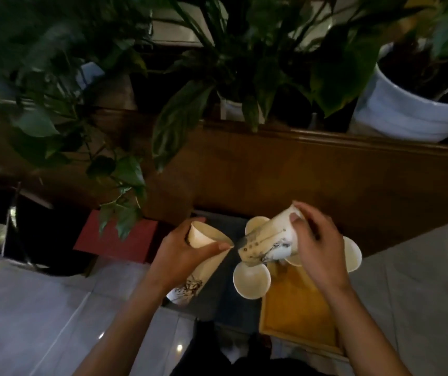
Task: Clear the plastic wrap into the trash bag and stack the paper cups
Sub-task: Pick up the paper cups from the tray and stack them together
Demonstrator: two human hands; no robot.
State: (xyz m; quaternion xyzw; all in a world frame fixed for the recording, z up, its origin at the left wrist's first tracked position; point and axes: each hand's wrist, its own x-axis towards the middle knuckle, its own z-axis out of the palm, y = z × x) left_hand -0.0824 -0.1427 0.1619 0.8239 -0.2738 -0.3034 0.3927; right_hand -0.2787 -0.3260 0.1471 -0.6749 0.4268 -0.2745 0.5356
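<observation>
— Two cups in hand? 
— Yes: the left hand [182, 246] curls round a tilted paper cup [202, 236], the right hand [318, 245] grips a printed cup [265, 244] lying sideways, mid-frame. 
— Others? 
— Three open cups [251, 282] stand below, insides bare, beside a wooden tray [296, 310]. Potted plants [418, 109] crowd the upper frame.

Support: grey tiled floor [41, 308].
On floor: dark mat [217, 302], red box [117, 240] left of mat.
On mat: wooden tray [299, 316], right side; open paper cups [251, 280] just beside tray.
</observation>
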